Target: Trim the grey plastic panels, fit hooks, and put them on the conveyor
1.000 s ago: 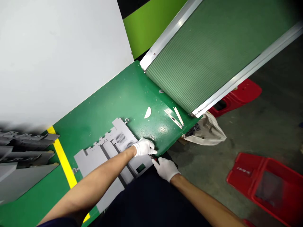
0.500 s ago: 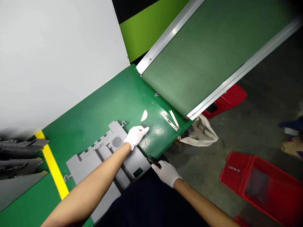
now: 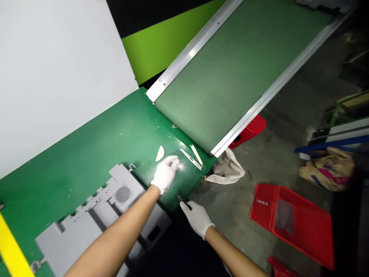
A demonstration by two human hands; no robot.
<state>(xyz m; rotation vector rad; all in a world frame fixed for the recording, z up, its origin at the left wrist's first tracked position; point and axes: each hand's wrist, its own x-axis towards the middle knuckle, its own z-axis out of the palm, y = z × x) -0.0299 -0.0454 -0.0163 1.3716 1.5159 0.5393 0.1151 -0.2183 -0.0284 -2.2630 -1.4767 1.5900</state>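
Observation:
My left hand [image 3: 165, 174], in a white glove, is over the green worktop [image 3: 98, 138], just beyond the right end of a grey panel [image 3: 86, 227]. Its fingers look curled, but motion smears them, and I cannot tell what they hold, if anything. My right hand [image 3: 196, 219], also gloved, is closed at the worktop's front edge around a small tool [image 3: 180, 198] with a metal tip and a partly red handle. Its exact kind is hidden. Slots, a round mesh patch and raised ribs show on the panel. A white half-round piece [image 3: 160, 153] lies beyond my left hand.
Two thin pale strips [image 3: 191, 158] lie near the conveyor belt [image 3: 213, 92], which slopes up at the right behind its metal rail. Below hangs an open pale bag [image 3: 227, 169]. Red bins [image 3: 300, 223] stand on the floor at right. A white board [image 3: 57, 69] borders the worktop.
The view has swung right. My left hand has left the panel and moved right over the bare worktop. My right hand still holds the tool, now farther from the panel.

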